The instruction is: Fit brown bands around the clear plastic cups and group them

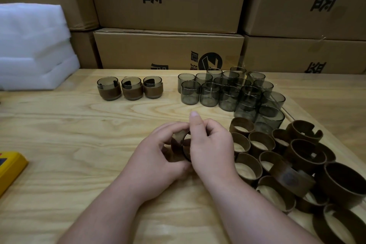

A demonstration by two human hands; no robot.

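Fingers point(176, 128) of both hands curl round one clear cup point(181, 145) lying on its side, mouth toward the right hand point(213, 148); a brown band seems to sit on it, though I cannot tell how far on. The left hand point(156, 156) cradles the base, so the cup's axis runs left to right between the palms, low over the table point(79, 125). Three banded cups point(130, 88) stand grouped far left. Bare cups point(229, 93), roughly seventeen, cluster far right; loose bands point(281, 160), about fifteen, lie nearest the right hand.
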